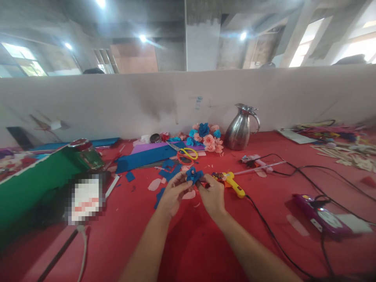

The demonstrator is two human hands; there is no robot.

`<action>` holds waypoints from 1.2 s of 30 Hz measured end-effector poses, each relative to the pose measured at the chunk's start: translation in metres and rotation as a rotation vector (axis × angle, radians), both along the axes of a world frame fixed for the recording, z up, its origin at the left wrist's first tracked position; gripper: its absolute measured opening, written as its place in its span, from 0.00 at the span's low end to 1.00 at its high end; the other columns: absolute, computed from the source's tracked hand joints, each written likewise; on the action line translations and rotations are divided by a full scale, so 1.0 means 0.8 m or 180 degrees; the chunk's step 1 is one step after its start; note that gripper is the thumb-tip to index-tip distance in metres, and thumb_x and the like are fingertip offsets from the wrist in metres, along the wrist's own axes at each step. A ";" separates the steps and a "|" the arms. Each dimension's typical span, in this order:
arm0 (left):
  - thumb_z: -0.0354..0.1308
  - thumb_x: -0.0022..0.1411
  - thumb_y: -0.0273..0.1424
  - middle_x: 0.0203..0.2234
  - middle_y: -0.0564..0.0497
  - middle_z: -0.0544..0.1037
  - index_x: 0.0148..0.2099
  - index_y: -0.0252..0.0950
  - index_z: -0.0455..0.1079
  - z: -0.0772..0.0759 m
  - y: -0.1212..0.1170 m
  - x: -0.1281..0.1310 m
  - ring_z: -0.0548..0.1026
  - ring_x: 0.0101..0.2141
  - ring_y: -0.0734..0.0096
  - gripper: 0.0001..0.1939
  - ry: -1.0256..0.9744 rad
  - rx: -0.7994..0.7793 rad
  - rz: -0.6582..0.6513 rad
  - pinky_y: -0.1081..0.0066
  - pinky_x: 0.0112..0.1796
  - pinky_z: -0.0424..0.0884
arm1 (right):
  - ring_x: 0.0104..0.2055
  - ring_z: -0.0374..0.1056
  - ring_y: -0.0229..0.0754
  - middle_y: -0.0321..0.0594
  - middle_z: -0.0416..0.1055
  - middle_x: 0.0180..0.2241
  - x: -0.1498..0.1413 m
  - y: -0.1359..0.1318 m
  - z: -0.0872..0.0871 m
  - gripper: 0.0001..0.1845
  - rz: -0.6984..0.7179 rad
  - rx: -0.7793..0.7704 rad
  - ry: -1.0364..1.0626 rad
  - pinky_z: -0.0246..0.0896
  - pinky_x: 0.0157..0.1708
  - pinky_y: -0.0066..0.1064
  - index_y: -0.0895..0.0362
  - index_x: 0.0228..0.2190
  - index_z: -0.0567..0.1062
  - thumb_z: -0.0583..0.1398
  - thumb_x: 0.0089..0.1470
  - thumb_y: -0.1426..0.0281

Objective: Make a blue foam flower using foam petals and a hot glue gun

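Between both hands, above the red table (188, 243), is a blue paper flower (193, 174) with a pinkish centre. My left hand (175, 188) pinches its left side with thumb and fingers. On the other side, my right hand (212, 192) has its fingers closed on the petals. A yellow hot glue gun (235, 185) lies just beyond the right hand, its cord running toward the lower right. Cut blue paper pieces (168, 164) and pale pink petals (154, 184) are scattered around the hands. Scissors with yellow and red handles (188, 153) rest on a blue paper strip (147, 155).
A bunch of pink and blue paper flowers (209, 141) sits behind the hands, beside a steel jug (240, 127). To the right are a pink glue gun (258, 161) and a purple power strip (319, 215) with cords. A jar (87, 153) and green board (32, 190) stand left.
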State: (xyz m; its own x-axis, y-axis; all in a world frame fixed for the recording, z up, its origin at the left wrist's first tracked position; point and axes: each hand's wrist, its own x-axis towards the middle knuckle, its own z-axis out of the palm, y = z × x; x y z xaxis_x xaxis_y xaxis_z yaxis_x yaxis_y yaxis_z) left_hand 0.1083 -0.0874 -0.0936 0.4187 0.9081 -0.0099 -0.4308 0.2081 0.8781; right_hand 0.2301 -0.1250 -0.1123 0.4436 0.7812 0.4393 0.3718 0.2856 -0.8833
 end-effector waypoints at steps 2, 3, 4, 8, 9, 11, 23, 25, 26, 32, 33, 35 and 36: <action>0.68 0.47 0.30 0.27 0.54 0.74 0.37 0.36 0.75 -0.001 0.002 0.000 0.68 0.24 0.80 0.12 -0.0045 -0.0002 0.0087 0.76 0.29 0.65 | 0.21 0.64 0.36 0.34 0.76 0.24 -0.001 -0.001 0.000 0.05 -0.0019 0.0008 -0.0034 0.55 0.24 0.26 0.55 0.25 0.76 0.59 0.47 0.72; 0.67 0.48 0.30 0.27 0.54 0.73 0.37 0.36 0.75 -0.001 0.003 0.000 0.68 0.25 0.79 0.12 -0.0073 0.0015 0.0132 0.76 0.29 0.65 | 0.21 0.64 0.36 0.34 0.76 0.24 -0.001 -0.001 -0.001 0.05 -0.0019 0.0011 -0.0050 0.56 0.24 0.26 0.55 0.25 0.76 0.59 0.48 0.71; 0.67 0.47 0.30 0.26 0.54 0.73 0.36 0.36 0.75 -0.002 0.004 0.000 0.68 0.25 0.79 0.11 -0.0103 0.0035 0.0168 0.76 0.29 0.65 | 0.21 0.64 0.36 0.34 0.76 0.24 -0.002 -0.001 -0.001 0.05 -0.0010 0.0006 -0.0051 0.56 0.24 0.26 0.55 0.25 0.76 0.60 0.48 0.71; 0.68 0.46 0.28 0.25 0.55 0.72 0.35 0.36 0.75 -0.004 0.007 0.000 0.68 0.26 0.78 0.11 -0.0217 0.0042 0.0189 0.77 0.29 0.64 | 0.21 0.64 0.36 0.35 0.76 0.24 -0.003 -0.001 0.000 0.05 0.0030 -0.0044 0.0059 0.55 0.23 0.26 0.56 0.24 0.76 0.60 0.48 0.70; 0.68 0.46 0.28 0.26 0.54 0.72 0.35 0.36 0.76 -0.004 0.007 0.000 0.68 0.26 0.78 0.11 -0.0215 0.0013 0.0210 0.77 0.29 0.64 | 0.21 0.64 0.36 0.35 0.76 0.24 -0.003 -0.001 0.000 0.05 0.0029 -0.0039 0.0057 0.55 0.23 0.26 0.56 0.24 0.76 0.60 0.48 0.70; 0.67 0.47 0.30 0.28 0.53 0.73 0.36 0.36 0.75 -0.002 0.006 0.001 0.68 0.26 0.78 0.11 -0.0171 -0.0034 0.0277 0.76 0.28 0.64 | 0.21 0.64 0.37 0.35 0.76 0.24 -0.002 -0.001 0.001 0.06 0.0022 -0.0019 -0.0014 0.56 0.24 0.26 0.56 0.25 0.77 0.59 0.49 0.70; 0.69 0.44 0.31 0.23 0.55 0.72 0.30 0.35 0.74 -0.001 0.004 -0.001 0.68 0.24 0.79 0.10 -0.0117 0.0031 0.0325 0.77 0.27 0.65 | 0.29 0.71 0.41 0.36 0.77 0.27 -0.003 0.000 -0.004 0.06 0.0010 0.0074 -0.0232 0.61 0.31 0.29 0.54 0.27 0.77 0.58 0.50 0.70; 0.70 0.43 0.30 0.23 0.55 0.72 0.31 0.35 0.73 0.001 0.003 -0.001 0.68 0.24 0.79 0.11 -0.0139 0.0017 0.0340 0.77 0.27 0.65 | 0.29 0.71 0.41 0.36 0.77 0.27 -0.003 -0.001 -0.002 0.06 0.0025 0.0088 -0.0224 0.61 0.31 0.29 0.54 0.27 0.77 0.58 0.50 0.69; 0.70 0.43 0.30 0.23 0.55 0.72 0.31 0.34 0.73 0.002 0.003 -0.001 0.68 0.24 0.79 0.11 -0.0149 0.0008 0.0326 0.77 0.27 0.65 | 0.30 0.71 0.41 0.37 0.77 0.27 -0.003 -0.001 -0.002 0.06 0.0029 0.0092 -0.0225 0.61 0.31 0.29 0.54 0.27 0.77 0.58 0.50 0.69; 0.70 0.44 0.28 0.24 0.55 0.73 0.31 0.34 0.72 0.006 0.002 0.000 0.69 0.24 0.80 0.11 -0.0232 -0.0061 0.0288 0.78 0.26 0.66 | 0.29 0.70 0.41 0.37 0.77 0.27 -0.004 -0.001 -0.001 0.05 0.0114 0.0047 -0.0178 0.60 0.29 0.29 0.54 0.27 0.76 0.59 0.49 0.70; 0.70 0.43 0.27 0.24 0.56 0.73 0.31 0.35 0.72 0.006 0.002 0.000 0.69 0.23 0.80 0.12 -0.0264 -0.0080 0.0318 0.78 0.25 0.66 | 0.28 0.70 0.41 0.37 0.77 0.27 -0.004 -0.001 0.000 0.05 0.0199 0.0042 -0.0091 0.60 0.28 0.29 0.55 0.27 0.77 0.59 0.49 0.70; 0.70 0.42 0.26 0.24 0.56 0.73 0.32 0.35 0.72 0.006 0.004 -0.001 0.69 0.22 0.81 0.13 -0.0347 -0.0149 0.0391 0.79 0.24 0.66 | 0.27 0.70 0.40 0.37 0.77 0.26 -0.007 0.001 0.000 0.06 0.0402 0.0015 0.0155 0.60 0.26 0.28 0.55 0.28 0.77 0.59 0.47 0.70; 0.70 0.41 0.26 0.24 0.56 0.74 0.32 0.35 0.72 0.006 0.005 -0.002 0.69 0.22 0.81 0.14 -0.0391 -0.0183 0.0430 0.79 0.24 0.66 | 0.27 0.70 0.40 0.37 0.77 0.26 -0.008 0.002 0.000 0.06 0.0488 -0.0003 0.0286 0.61 0.26 0.28 0.55 0.29 0.77 0.60 0.47 0.70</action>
